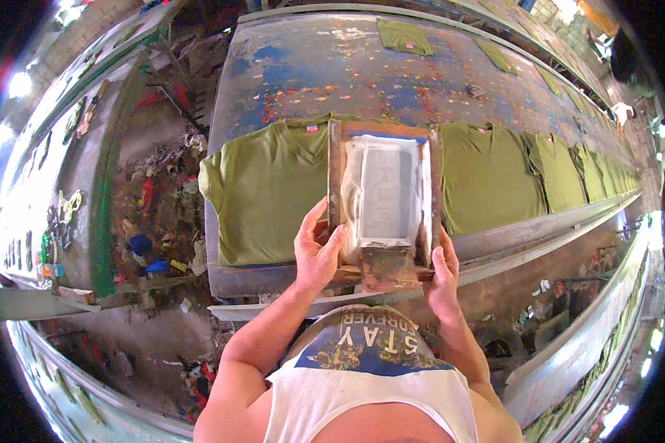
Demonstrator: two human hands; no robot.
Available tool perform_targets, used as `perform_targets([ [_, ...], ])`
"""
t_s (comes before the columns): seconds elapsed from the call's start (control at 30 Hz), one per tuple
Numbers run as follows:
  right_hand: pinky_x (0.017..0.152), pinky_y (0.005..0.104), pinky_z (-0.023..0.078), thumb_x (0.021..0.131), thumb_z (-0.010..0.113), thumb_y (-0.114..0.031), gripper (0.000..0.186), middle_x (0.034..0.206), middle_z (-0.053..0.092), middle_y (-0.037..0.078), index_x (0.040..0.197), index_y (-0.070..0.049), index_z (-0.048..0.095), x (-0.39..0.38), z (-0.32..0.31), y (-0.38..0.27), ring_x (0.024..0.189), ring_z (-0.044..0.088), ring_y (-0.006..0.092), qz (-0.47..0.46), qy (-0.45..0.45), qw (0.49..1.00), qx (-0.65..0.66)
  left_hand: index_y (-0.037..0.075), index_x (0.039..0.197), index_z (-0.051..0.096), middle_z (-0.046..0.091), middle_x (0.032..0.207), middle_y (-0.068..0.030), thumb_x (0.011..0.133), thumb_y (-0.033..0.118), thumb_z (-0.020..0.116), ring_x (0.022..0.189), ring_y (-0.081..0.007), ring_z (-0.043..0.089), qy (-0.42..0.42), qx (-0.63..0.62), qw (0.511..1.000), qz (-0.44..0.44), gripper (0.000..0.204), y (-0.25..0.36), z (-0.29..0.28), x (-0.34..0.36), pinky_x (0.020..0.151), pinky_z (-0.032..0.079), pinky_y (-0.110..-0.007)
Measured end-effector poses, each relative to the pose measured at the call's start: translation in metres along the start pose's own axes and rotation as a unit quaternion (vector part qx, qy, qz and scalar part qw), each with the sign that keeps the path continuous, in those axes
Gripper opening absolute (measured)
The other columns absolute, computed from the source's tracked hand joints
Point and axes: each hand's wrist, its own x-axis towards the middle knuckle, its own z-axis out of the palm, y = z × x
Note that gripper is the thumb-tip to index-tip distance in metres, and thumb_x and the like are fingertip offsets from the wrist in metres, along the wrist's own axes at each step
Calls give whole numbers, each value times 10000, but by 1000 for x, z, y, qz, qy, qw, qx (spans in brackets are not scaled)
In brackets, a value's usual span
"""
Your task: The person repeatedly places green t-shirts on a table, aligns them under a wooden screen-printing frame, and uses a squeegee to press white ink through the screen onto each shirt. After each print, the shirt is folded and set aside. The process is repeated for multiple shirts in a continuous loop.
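Observation:
A wooden screen-printing frame is held level in front of me, over the near edge of a long table. Its pale mesh carries a faint rectangular design, with white ink smeared round the inner edges. A brown wooden piece, perhaps a squeegee, rests at its near end. My left hand is closed on the frame's left side, thumb on top. My right hand grips the lower right side. An olive green T-shirt lies flat at the left, partly covered by the frame. Another olive T-shirt lies to the right.
More olive T-shirts run in a row rightward along the table, whose top is stained blue and orange. A folded green garment lies at its far side. Littered floor separates it from a side table on the left.

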Motion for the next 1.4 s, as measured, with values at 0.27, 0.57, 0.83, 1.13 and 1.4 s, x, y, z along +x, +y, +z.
perform_targets([
  [0.27,1239,365,453,1185,589,-131,543,1589,648,108,1691,37,487,23,-3,14,1413,613,179,23,-46,987,-154,35,1675,553,733,1425,-86,877,-95,799,1132,-140,701,106,141,981,83,845,-14,0,3,978,586,-320],
  [0.57,1171,328,485,1182,626,-147,443,1457,717,74,1579,49,622,38,-7,23,1298,645,150,-21,-15,973,-228,5,1685,518,662,1564,-178,940,-64,778,1408,-250,647,96,126,984,78,793,-29,4,6,1231,487,-385],
  [0.83,1153,344,507,1165,615,-103,388,1411,730,91,1515,60,654,45,-11,26,1287,664,180,-27,16,971,-237,16,1633,577,665,1521,-198,890,-65,788,1408,-351,622,97,230,962,113,776,-34,5,17,1219,501,-429],
  [1.13,1086,327,528,1122,679,-104,455,1410,723,96,1543,63,639,50,-3,37,1231,656,159,-21,-22,948,-316,37,1655,574,672,1487,-172,903,-73,805,1370,-283,661,124,245,955,113,795,-41,-10,16,1197,517,-401],
  [1.4,1176,413,510,1091,711,-151,452,1411,742,194,1485,65,667,56,-15,48,1315,695,286,-55,-24,943,-327,34,1639,575,678,1509,-173,899,-91,795,1396,-308,637,122,229,957,132,782,-47,-9,12,1195,510,-419],
])
